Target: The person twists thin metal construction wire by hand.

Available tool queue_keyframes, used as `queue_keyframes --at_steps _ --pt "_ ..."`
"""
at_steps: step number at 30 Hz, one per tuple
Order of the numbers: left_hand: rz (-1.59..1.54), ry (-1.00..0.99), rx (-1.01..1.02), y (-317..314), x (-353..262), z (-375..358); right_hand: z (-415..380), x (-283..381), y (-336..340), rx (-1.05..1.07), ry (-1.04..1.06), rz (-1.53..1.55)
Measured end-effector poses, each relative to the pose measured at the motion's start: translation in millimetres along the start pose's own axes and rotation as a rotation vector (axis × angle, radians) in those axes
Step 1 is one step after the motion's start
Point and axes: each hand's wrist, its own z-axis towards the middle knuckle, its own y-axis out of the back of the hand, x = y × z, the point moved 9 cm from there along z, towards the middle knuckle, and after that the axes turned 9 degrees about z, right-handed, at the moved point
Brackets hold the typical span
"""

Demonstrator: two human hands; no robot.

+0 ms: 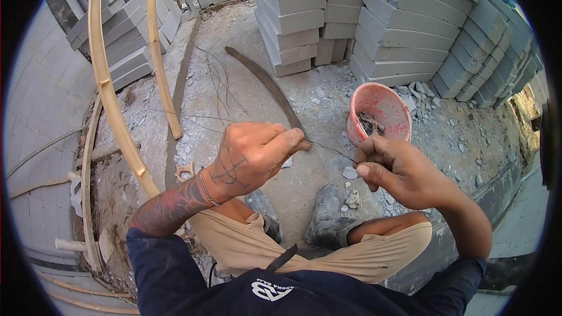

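Note:
My left hand (252, 153) is closed in a pinch on one end of a thin dark wire (329, 149). The wire runs across to my right hand (404, 169), whose thumb and bent fingers grip its other end. Both hands are held up in front of my knees, and the wire looks nearly straight between them. Just beyond my right hand stands a pink bucket (380, 109), smeared with grey, with small dark scraps inside. Behind my left hand a long, dark, curved strip (263, 82) lies on the ground. More loose wires (219, 85) lie to its left.
Stacks of grey blocks (293, 20) rise ahead, with more blocks (410, 29) at the right. Two bamboo strips (111, 90) slant down at the left beside a block wall (44, 105). Rubble (418, 93) litters the concrete floor. My boots (328, 213) rest below my hands.

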Motion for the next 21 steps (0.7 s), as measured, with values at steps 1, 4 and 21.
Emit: queue_keyframes --at_steps 1,4,21 --pt "0.049 -0.045 0.000 -1.0 -2.8 0.2 -1.2 -13.7 -12.7 0.175 -0.189 0.278" --pt "0.083 -0.092 -0.037 -4.2 -4.5 -0.9 -5.6 -37.9 -23.2 0.268 -0.405 0.461" --pt "0.010 -0.012 0.073 -32.2 17.7 -1.3 9.4 -39.3 5.6 0.117 -0.275 0.175"
